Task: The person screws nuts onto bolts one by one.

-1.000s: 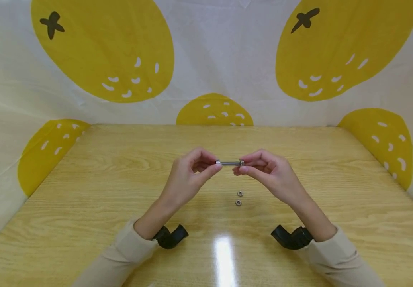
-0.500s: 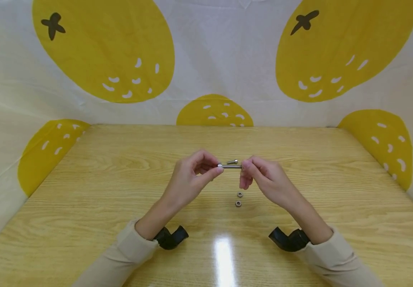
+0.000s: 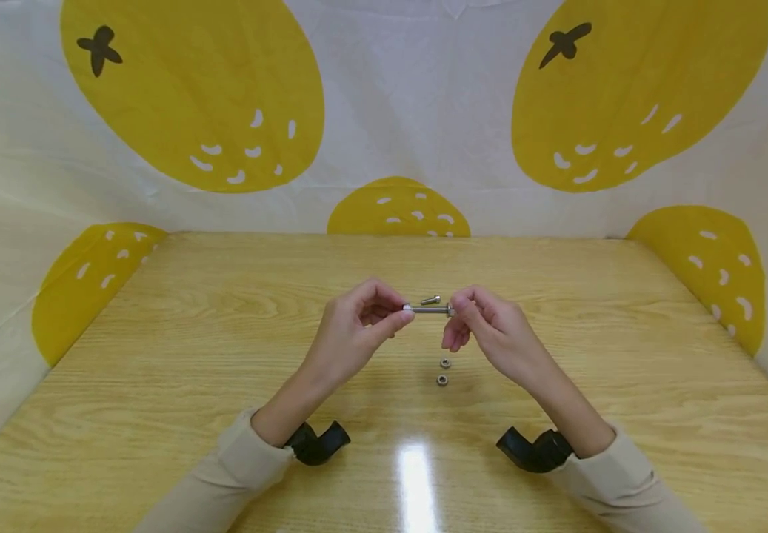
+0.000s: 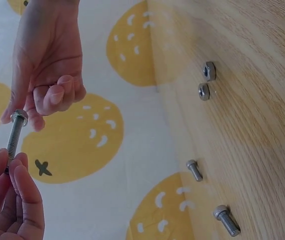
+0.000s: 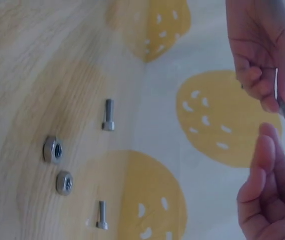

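My left hand [image 3: 357, 326] pinches the head end of a long metal bolt [image 3: 429, 309] between thumb and fingers. The bolt lies level, raised over the table. A nut [image 4: 19, 117] sits around its other end. There my right hand [image 3: 490, 326] holds the nut at its edge with thumb and index finger, the other fingers hanging below. Fingertips partly cover the nut in the head view. Two loose nuts, one [image 3: 446, 363] behind the other [image 3: 442, 380], lie on the table below the hands. A short socket-head screw [image 3: 431, 300] shows just beyond the bolt.
A second short screw [image 4: 227, 220] lies on the wooden table [image 3: 224, 281]; the wrist views show it, while the head view does not. A white cloth with yellow fruit shapes [image 3: 417, 111] hangs around the back and sides. Black wrist mounts [image 3: 318, 444] stick out from both cuffs.
My right thumb and fingertips have shifted around the nut, and the other fingers now hang lower. The bolt has dropped slightly, so the short screw behind it shows. My left hand keeps its grip.
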`<control>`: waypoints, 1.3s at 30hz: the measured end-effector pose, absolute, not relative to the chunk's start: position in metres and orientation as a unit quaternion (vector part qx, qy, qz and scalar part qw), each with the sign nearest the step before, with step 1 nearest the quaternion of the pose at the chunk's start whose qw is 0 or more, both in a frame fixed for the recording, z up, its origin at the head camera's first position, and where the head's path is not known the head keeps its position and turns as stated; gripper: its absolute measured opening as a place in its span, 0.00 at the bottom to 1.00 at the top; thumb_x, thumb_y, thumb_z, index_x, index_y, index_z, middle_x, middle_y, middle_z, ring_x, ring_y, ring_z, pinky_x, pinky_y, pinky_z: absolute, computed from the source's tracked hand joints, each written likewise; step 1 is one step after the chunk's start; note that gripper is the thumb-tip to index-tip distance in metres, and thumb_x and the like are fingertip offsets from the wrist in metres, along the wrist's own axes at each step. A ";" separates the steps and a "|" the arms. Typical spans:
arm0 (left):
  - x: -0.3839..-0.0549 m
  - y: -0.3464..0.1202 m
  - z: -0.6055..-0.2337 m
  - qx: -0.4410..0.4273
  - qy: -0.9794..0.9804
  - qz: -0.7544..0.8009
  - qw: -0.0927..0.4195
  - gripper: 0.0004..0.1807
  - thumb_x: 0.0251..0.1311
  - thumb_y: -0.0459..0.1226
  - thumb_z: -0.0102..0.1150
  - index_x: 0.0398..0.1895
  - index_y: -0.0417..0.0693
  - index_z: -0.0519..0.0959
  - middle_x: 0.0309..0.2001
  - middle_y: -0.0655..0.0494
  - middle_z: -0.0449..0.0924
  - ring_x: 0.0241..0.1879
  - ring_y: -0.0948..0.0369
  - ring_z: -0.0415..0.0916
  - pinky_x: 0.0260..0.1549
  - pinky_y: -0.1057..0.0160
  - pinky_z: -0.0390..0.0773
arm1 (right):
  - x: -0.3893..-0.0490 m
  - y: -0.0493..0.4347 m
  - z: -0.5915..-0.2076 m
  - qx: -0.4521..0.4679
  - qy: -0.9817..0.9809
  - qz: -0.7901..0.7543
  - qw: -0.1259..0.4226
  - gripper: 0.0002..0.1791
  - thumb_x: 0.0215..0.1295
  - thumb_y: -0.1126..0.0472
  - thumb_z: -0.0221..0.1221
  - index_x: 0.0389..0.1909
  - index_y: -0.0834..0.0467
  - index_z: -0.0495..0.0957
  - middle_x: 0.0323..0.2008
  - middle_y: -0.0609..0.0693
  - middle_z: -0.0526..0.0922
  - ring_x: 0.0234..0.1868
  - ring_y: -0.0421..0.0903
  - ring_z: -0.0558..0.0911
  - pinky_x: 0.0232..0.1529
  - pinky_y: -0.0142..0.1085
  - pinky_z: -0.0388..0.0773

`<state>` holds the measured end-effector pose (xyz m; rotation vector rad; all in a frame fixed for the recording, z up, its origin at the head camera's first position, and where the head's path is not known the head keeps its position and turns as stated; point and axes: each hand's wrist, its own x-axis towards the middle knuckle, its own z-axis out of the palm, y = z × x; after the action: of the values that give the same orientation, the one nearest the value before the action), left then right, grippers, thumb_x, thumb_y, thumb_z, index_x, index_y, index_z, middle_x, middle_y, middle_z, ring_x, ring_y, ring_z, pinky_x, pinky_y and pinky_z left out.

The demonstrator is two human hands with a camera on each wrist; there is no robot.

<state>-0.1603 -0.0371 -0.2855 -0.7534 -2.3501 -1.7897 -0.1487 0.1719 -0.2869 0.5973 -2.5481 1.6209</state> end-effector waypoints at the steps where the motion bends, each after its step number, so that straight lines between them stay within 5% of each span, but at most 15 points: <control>1: -0.160 -0.037 -0.285 -0.246 -0.770 -0.587 0.047 0.06 0.58 0.36 0.61 0.36 0.43 0.78 0.32 0.51 0.82 0.27 0.61 0.77 0.26 0.67 0.77 | -0.149 0.172 -0.287 0.194 -0.821 0.537 0.030 0.15 0.73 0.56 0.44 0.38 0.66 0.69 0.21 0.55 0.81 0.24 0.45 0.80 0.29 0.34 0.79; 10: -0.160 -0.037 -0.283 -0.238 -0.773 -0.586 0.053 0.07 0.57 0.35 0.61 0.36 0.43 0.78 0.32 0.50 0.82 0.26 0.61 0.77 0.26 0.67 0.78 | -0.147 0.180 -0.280 0.198 -0.779 0.594 -0.004 0.11 0.69 0.59 0.51 0.43 0.64 0.69 0.31 0.52 0.86 0.31 0.48 0.84 0.32 0.36 0.79; 17: -0.159 -0.038 -0.281 -0.233 -0.770 -0.591 0.052 0.07 0.57 0.34 0.62 0.36 0.42 0.78 0.32 0.50 0.82 0.26 0.61 0.77 0.26 0.66 0.78 | -0.146 0.184 -0.278 0.236 -0.778 0.582 0.001 0.11 0.65 0.65 0.55 0.45 0.67 0.71 0.38 0.63 0.84 0.37 0.48 0.85 0.36 0.36 0.80; 26: -0.157 -0.039 -0.280 -0.234 -0.774 -0.587 0.049 0.07 0.57 0.34 0.62 0.36 0.42 0.77 0.32 0.50 0.82 0.26 0.62 0.77 0.27 0.67 0.78 | -0.145 0.178 -0.282 0.244 -0.817 0.521 0.044 0.08 0.69 0.62 0.50 0.40 0.63 0.74 0.32 0.54 0.86 0.33 0.41 0.84 0.34 0.35 0.80; 39: -0.158 -0.037 -0.283 -0.249 -0.770 -0.586 0.043 0.06 0.57 0.34 0.62 0.35 0.42 0.77 0.31 0.50 0.82 0.26 0.55 0.77 0.25 0.67 0.77 | -0.145 0.171 -0.283 0.171 -0.855 0.488 0.028 0.22 0.74 0.52 0.40 0.26 0.62 0.71 0.22 0.52 0.78 0.26 0.45 0.77 0.32 0.32 0.77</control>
<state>-0.1582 -0.0374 -0.2832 -0.7607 -2.3548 -1.7913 -0.1448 0.1707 -0.2830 0.5265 -2.6400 1.5063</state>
